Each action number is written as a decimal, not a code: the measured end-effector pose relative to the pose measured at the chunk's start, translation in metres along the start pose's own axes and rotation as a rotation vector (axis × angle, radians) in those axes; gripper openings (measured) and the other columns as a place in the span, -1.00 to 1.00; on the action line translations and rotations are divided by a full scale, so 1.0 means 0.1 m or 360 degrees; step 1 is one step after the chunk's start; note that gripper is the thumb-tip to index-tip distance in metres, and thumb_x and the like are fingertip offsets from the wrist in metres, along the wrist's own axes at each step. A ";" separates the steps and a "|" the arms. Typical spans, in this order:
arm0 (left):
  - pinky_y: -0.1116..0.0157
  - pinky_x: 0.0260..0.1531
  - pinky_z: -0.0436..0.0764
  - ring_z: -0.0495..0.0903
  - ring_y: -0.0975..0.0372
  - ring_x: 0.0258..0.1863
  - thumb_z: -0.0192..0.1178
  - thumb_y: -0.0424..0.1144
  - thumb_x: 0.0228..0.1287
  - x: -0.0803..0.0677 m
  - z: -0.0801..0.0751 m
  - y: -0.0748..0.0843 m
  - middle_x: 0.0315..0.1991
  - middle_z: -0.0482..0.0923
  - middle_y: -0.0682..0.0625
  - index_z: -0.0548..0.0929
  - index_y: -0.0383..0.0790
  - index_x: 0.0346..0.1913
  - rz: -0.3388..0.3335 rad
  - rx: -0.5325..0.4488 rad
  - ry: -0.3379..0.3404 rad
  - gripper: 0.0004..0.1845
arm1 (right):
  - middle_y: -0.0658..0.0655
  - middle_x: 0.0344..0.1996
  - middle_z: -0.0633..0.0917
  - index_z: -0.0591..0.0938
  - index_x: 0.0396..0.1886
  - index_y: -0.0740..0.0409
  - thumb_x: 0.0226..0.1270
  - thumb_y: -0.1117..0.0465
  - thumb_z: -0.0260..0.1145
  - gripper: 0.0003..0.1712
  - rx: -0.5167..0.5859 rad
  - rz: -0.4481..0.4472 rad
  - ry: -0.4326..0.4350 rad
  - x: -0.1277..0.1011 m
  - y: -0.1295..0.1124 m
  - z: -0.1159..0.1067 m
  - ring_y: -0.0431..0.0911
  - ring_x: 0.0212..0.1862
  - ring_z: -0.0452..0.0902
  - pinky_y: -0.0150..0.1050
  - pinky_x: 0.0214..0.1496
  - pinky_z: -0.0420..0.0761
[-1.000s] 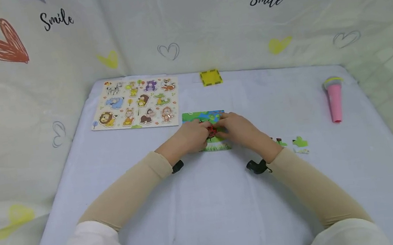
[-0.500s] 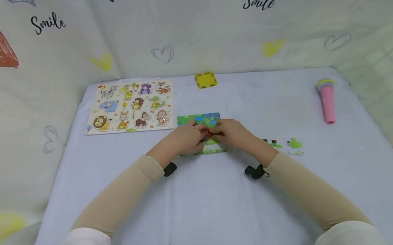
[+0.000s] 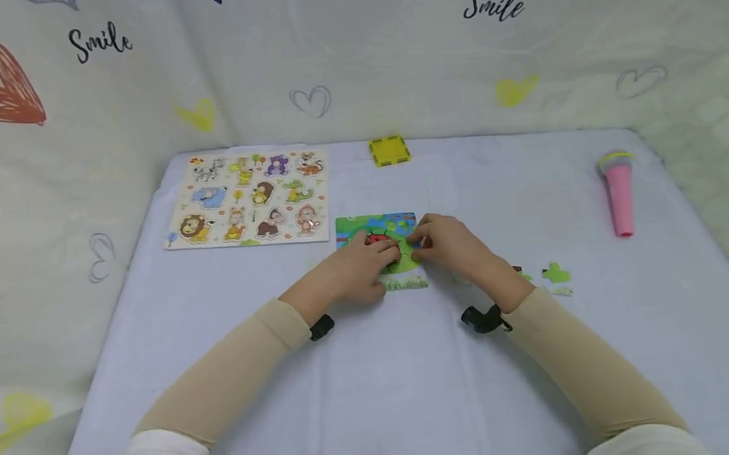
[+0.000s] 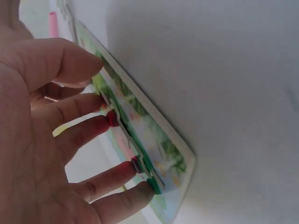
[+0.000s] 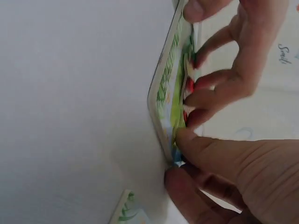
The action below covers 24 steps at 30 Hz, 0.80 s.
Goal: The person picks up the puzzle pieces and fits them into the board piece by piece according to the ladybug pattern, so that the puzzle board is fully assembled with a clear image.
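A small jigsaw puzzle (image 3: 406,283) lies in its tray at mid-table, with a red ladybug, green ground and grass along its near edge. My left hand (image 3: 357,265) reaches over it from the left. In the left wrist view its spread fingers (image 4: 91,135) press their tips onto the pieces. At the puzzle's right edge my right hand (image 3: 455,245) has thumb and fingers close together. The right wrist view has that thumb (image 5: 205,149) on the puzzle's surface and fingers at its side, pinching the edge. The exact spot between the fingertips is partly hidden.
Loose puzzle pieces (image 3: 556,275) lie to the right, some behind my right wrist. An animal peg board (image 3: 249,244) stands at the back left and a yellow square tile (image 3: 390,151) at the back. A pink toy microphone (image 3: 620,201) is on the far right.
My right hand has drawn back from beside the left fingers over the ladybug to the puzzle's right edge. More of the ladybug shows. My left hand stays on the puzzle; the view shifted slightly.
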State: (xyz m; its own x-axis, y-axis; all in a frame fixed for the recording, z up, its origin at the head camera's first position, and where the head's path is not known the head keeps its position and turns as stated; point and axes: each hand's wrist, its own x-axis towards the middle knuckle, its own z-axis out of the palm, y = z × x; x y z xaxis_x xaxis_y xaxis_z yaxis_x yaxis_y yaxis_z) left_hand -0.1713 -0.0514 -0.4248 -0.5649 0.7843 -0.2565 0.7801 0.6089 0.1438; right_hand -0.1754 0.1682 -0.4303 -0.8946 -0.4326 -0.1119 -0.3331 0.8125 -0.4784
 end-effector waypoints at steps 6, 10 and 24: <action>0.00 0.47 0.20 0.34 0.10 0.48 0.21 -0.17 0.37 0.05 -0.05 0.04 0.51 0.36 -0.02 0.47 -0.09 0.36 -0.0049 -0.0073 0.0005 -0.48 | 0.18 0.01 0.63 0.78 0.03 0.25 0.44 0.29 0.38 -0.76 -0.0312 -0.0103 0.0030 -0.07 -0.11 0.03 0.07 -0.03 0.68 -0.07 0.00 0.71; 0.01 0.49 0.24 0.32 0.00 0.48 0.25 -0.10 0.38 0.06 -0.07 0.04 0.53 0.35 0.02 0.47 -0.04 0.40 -0.0110 -0.0103 -0.0033 -0.45 | 0.12 -0.03 0.65 0.83 -0.06 0.14 0.45 0.26 0.39 -0.82 -0.0469 -0.0159 0.0096 -0.08 -0.14 0.07 0.03 -0.14 0.69 -0.11 -0.20 0.73; -0.03 0.39 0.46 0.18 -0.09 0.56 0.31 -0.28 0.39 -0.06 -0.13 -0.21 0.58 0.18 -0.14 0.35 0.00 0.54 -0.0331 -0.0252 -0.0112 -0.31 | 0.32 0.26 0.57 0.64 0.30 0.23 0.54 0.33 0.24 -0.60 -0.0249 -0.0062 0.0068 -0.43 0.24 -0.15 0.26 0.25 0.51 0.12 0.23 0.59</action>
State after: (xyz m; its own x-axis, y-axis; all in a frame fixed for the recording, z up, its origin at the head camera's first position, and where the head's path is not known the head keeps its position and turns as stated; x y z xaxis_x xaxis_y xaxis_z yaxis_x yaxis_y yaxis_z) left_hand -0.1875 -0.0675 -0.4141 -0.6839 0.6338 -0.3615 0.5944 0.7713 0.2277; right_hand -0.1491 0.2117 -0.4240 -0.8908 -0.4508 -0.0571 -0.4072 0.8477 -0.3401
